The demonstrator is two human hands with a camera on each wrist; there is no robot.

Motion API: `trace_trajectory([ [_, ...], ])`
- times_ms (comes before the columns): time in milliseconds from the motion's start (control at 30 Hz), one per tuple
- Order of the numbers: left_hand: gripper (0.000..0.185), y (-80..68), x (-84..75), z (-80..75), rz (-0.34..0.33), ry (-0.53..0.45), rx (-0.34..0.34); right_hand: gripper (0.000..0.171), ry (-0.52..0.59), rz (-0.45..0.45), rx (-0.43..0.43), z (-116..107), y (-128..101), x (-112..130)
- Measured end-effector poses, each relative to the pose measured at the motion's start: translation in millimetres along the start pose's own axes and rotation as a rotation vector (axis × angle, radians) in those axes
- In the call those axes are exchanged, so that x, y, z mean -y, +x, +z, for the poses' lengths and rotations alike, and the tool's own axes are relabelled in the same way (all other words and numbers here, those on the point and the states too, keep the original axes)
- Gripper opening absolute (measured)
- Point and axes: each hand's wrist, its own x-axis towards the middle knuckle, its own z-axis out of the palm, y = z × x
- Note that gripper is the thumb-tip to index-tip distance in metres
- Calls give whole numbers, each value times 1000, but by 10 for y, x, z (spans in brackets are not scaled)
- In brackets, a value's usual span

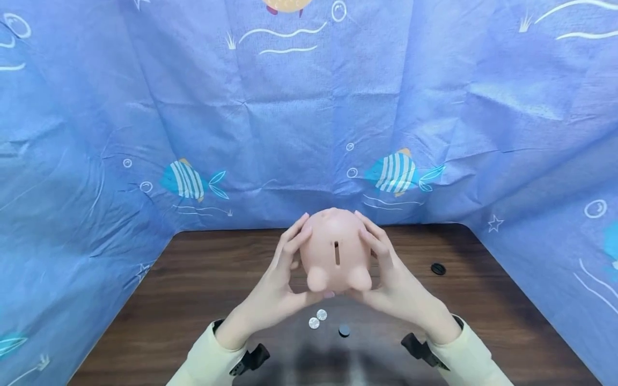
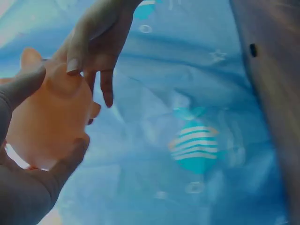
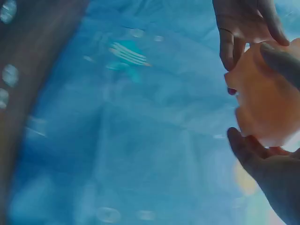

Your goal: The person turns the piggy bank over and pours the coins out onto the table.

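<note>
A pink piggy bank (image 1: pixel 347 228) is held up above the table in both hands, its coin slot facing the head camera. My left hand (image 1: pixel 277 288) grips it from the left, fingers spread along the side and thumb underneath. From the right, my right hand (image 1: pixel 397 287) holds it the same way. In the left wrist view, the left thumb and fingers wrap the pink body (image 2: pixel 51 112). The right wrist view shows the bank (image 3: pixel 267 103) between both hands. Below it on the table lie two silver coins (image 1: pixel 314 323) and a small dark round disc (image 1: pixel 344 331).
A black oval piece (image 1: pixel 438 268) lies on the right part of the brown wooden table (image 1: pixel 207 284). Blue fabric (image 1: pixel 289 139) printed with fish hangs behind the table and along both sides.
</note>
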Motion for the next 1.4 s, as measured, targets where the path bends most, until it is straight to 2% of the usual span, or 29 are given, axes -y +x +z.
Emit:
trace_trajectory([
  [67,107,-14,160,81,-149,-52,2,96,55,161,57,58,-83,-137],
  [167,100,-74,460,229,-436,-204,17,110,155,464,176,171,-234,-382],
  [233,98,-133,645,319,-614,-303,37,113,236,644,266,249,-329,-521],
  [300,98,-198,783,383,-740,-367,60,112,289,749,332,324,-413,-635],
  [367,100,-256,871,426,-813,-389,78,111,332,803,380,385,-477,-705],
  [500,101,-318,933,460,-846,-388,108,110,354,851,414,440,-536,-747],
  [733,99,-357,950,462,-891,-379,135,110,398,878,447,449,-521,-741],
  [1133,100,-333,953,483,-895,-347,162,113,459,934,451,450,-573,-760],
  [1400,99,-333,910,469,-901,-333,164,112,494,926,460,464,-583,-756],
])
